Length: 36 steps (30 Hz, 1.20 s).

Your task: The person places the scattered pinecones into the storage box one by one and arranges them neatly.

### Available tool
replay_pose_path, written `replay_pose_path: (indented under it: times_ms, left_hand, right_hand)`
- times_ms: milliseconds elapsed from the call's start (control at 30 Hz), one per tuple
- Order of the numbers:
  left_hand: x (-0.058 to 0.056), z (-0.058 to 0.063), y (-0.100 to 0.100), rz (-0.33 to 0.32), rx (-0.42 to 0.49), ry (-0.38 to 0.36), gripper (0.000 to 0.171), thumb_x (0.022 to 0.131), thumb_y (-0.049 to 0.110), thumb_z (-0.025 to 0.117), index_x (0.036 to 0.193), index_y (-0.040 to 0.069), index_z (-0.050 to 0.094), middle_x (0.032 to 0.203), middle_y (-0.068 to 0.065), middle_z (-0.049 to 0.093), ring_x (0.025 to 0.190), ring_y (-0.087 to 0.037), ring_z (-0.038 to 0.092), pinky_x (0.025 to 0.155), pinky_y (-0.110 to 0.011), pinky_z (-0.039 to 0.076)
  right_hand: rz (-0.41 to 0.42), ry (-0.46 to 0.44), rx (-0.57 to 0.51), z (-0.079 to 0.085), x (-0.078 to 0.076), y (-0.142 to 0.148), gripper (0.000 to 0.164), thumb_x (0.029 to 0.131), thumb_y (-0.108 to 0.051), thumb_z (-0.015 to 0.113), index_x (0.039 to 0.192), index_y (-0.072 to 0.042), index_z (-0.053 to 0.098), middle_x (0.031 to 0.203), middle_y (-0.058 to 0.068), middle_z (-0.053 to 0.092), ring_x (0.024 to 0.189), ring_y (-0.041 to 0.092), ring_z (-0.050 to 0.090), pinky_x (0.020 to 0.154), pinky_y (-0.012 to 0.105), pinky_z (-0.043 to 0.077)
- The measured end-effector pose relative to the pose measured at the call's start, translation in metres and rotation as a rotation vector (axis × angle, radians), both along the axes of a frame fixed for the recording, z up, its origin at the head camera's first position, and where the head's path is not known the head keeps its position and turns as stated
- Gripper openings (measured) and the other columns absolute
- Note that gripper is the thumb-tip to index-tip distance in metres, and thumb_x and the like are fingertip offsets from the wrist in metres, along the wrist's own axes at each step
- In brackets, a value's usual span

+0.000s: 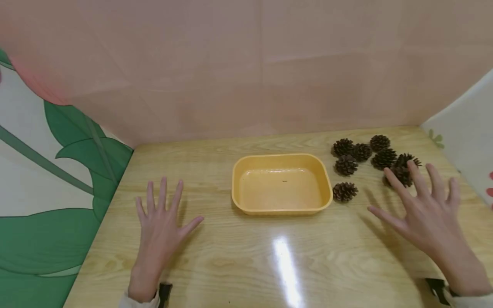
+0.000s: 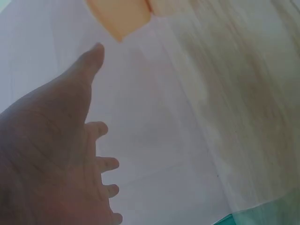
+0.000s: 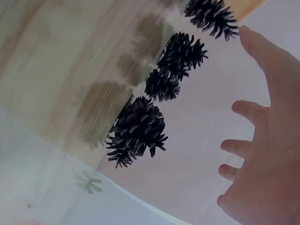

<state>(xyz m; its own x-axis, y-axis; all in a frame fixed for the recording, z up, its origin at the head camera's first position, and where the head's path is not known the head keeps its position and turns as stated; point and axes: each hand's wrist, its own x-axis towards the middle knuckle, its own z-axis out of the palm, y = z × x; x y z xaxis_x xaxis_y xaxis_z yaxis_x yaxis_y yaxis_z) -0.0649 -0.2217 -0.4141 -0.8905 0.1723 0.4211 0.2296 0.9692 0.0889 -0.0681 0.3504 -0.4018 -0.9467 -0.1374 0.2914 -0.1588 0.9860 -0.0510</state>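
A yellow rectangular tub (image 1: 283,211) with nothing in it sits on the wooden table. Several brown pine cones (image 1: 384,158) lie to its right, one pine cone (image 1: 344,191) close beside its right wall. My left hand (image 1: 159,231) is held over the table left of the tub, fingers spread, holding nothing. On the other side my right hand (image 1: 429,218) hovers with fingers spread, its fingertips overlapping the nearest pine cones in the head view. In the right wrist view, a gap shows between that hand and the larger pine cones (image 3: 138,126).
A pinkish cloth (image 1: 262,85) hangs along the table's back edge. Printed sheets with green leaves (image 1: 34,244) and a white panel (image 1: 470,128) stand at the left and right sides. Light glares off the wooden tabletop (image 1: 223,261) in front of the tub.
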Motion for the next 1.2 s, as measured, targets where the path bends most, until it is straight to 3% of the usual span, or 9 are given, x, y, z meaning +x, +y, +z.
replay_pose_path:
  times_ms: [233,333,467,600,733,867,1000,1200]
  left_hand:
    - [-0.004,0.003,0.012,-0.058,0.044,-0.142,0.101,0.079,0.076,0.063,0.159,0.029,0.022,0.163,-0.018,0.018,0.149,-0.044,0.008,0.109,-0.075,0.010]
    - [-0.007,0.006,0.021,-0.118,0.078,-0.199,0.099,0.081,0.073,0.063,0.160,0.029,0.021,0.161,-0.018,0.022,0.148,-0.043,0.013,0.108,-0.074,0.011]
    - [-0.012,0.012,0.035,-0.222,0.142,-0.294,0.091,0.089,0.069,0.058,0.160,0.028,0.018,0.161,-0.016,0.023,0.148,-0.039,0.016,0.110,-0.070,0.013]
    - [-0.014,0.016,0.046,-0.307,0.212,-0.379,0.083,0.095,0.064,0.052,0.160,0.030,0.012,0.162,-0.013,0.023,0.147,-0.036,0.021,0.113,-0.067,0.017]
    - [-0.016,0.018,0.055,-0.386,0.400,-0.505,0.073,0.101,0.052,0.052,0.159,0.037,0.010,0.161,-0.009,0.026,0.145,-0.033,0.030,0.111,-0.063,0.028]
    - [-0.018,0.024,0.063,-0.446,0.654,-0.673,0.065,0.103,0.046,0.049,0.157,0.042,0.013,0.151,-0.006,0.040,0.131,-0.026,0.048,0.102,-0.053,0.044]
    - [-0.025,0.025,0.069,-0.470,0.754,-0.732,0.062,0.105,0.042,0.048,0.158,0.031,0.020,0.135,-0.008,0.052,0.114,-0.021,0.058,0.091,-0.042,0.052]
    - [-0.039,0.019,0.076,-0.482,0.872,-0.764,0.045,0.106,0.025,0.050,0.147,0.011,0.043,0.113,-0.016,0.059,0.093,-0.034,0.065,0.079,-0.047,0.056]
  right_hand:
    - [0.100,-0.036,-0.077,-0.003,-0.005,-0.019,0.098,0.083,-0.059,0.071,0.160,-0.029,0.018,0.166,0.014,-0.001,0.150,0.043,-0.005,0.113,0.064,-0.014]
    - [0.187,-0.047,-0.150,-0.004,-0.007,-0.029,0.090,0.087,-0.043,0.075,0.159,-0.025,0.024,0.165,0.018,0.008,0.144,0.053,0.014,0.112,0.072,0.004]
    - [0.249,-0.087,-0.194,-0.002,-0.012,-0.042,0.086,0.088,-0.032,0.077,0.158,-0.023,0.028,0.156,0.028,0.027,0.125,0.061,0.039,0.089,0.079,0.034]
    - [0.269,-0.146,-0.180,0.001,-0.018,-0.053,0.080,0.091,-0.033,0.073,0.157,-0.018,0.030,0.145,0.033,0.039,0.120,0.057,0.046,0.083,0.076,0.041]
    - [0.341,-0.107,-0.159,0.002,-0.026,-0.059,0.073,0.087,-0.026,0.078,0.148,-0.005,0.043,0.135,0.034,0.050,0.110,0.054,0.055,0.082,0.068,0.048]
    - [0.430,-0.011,-0.133,0.000,-0.032,-0.060,0.068,0.075,-0.012,0.085,0.135,0.000,0.054,0.120,0.033,0.059,0.087,0.046,0.065,0.067,0.055,0.057]
    - [0.445,0.012,-0.119,-0.003,-0.036,-0.063,0.064,0.072,-0.005,0.086,0.129,0.000,0.057,0.112,0.031,0.062,0.077,0.042,0.066,0.059,0.049,0.057]
    - [0.369,-0.083,-0.121,-0.003,-0.038,-0.069,0.056,0.078,-0.005,0.082,0.127,0.004,0.057,0.112,0.033,0.060,0.080,0.043,0.066,0.062,0.050,0.057]
